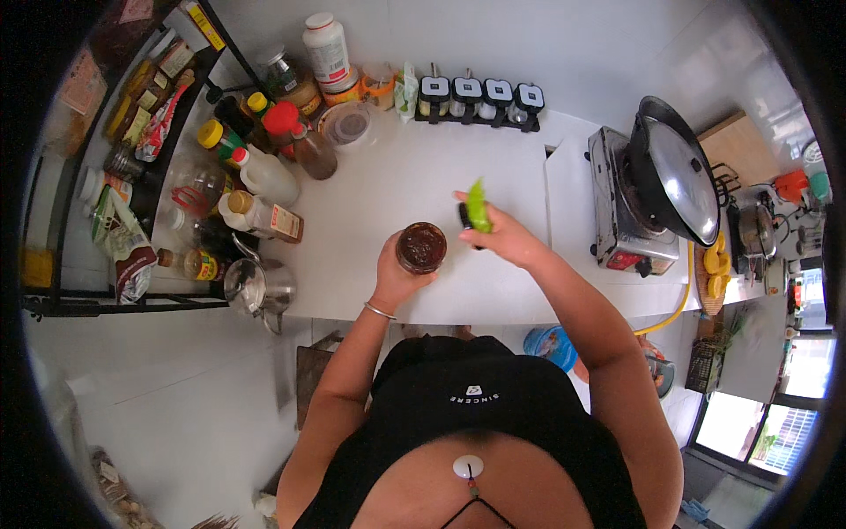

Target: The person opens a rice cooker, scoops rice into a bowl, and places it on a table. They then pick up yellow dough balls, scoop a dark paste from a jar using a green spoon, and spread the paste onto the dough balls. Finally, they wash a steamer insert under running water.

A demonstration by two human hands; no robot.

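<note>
My left hand [398,271] is wrapped around an open glass jar [422,248] of dark reddish-brown paste, held over the white countertop [370,192]. To its right, my right hand [505,237] grips a bright green item [477,206], perhaps a leaf or a piece of packaging, together with a small black object [466,221] that looks like a lid. Exactly what these two are cannot be told. The hands are apart, and the right one does not touch the jar.
Bottles, including a white jug with a red cap [268,175], crowd the left side near a steel pot [261,284]. A spice rack [479,102] stands at the back. On the right, a lidded wok [681,172] rests on a gas stove [621,211].
</note>
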